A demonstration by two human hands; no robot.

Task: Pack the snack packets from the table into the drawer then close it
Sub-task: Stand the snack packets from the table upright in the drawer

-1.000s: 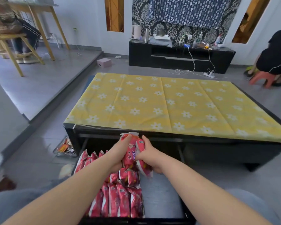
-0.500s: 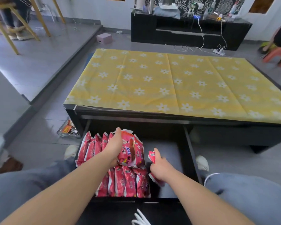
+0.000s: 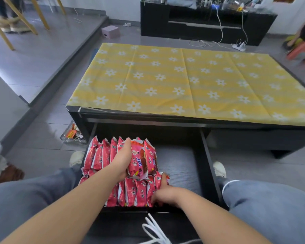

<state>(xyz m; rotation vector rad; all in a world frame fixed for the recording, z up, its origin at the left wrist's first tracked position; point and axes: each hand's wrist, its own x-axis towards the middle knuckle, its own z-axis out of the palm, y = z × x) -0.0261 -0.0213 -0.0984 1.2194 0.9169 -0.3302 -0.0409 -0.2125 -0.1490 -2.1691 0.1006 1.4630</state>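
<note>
The black drawer (image 3: 205, 164) stands pulled out under the table. Red snack packets fill its left half in two rows: a back row (image 3: 102, 154) standing on edge and a front row (image 3: 136, 192). My left hand (image 3: 122, 159) grips a bunch of red packets (image 3: 141, 161) at the right end of the back row. My right hand (image 3: 164, 195) holds one red packet (image 3: 159, 180) upright against the right end of the front row, thumb along it. The right half of the drawer floor is bare grey. No packets lie on the yellow flowered tablecloth (image 3: 192, 81).
My knees in blue jeans (image 3: 271, 208) flank the drawer. A white cord (image 3: 155, 231) hangs over the drawer front. A tray of wrappers (image 3: 72, 134) lies on the floor left of the table. A black TV cabinet (image 3: 206, 25) and a red stool (image 3: 303, 51) stand beyond.
Both hands came down from the table's edge into the drawer. The left set its bunch against the back row; the right lowered its packet to the end of the front row.
</note>
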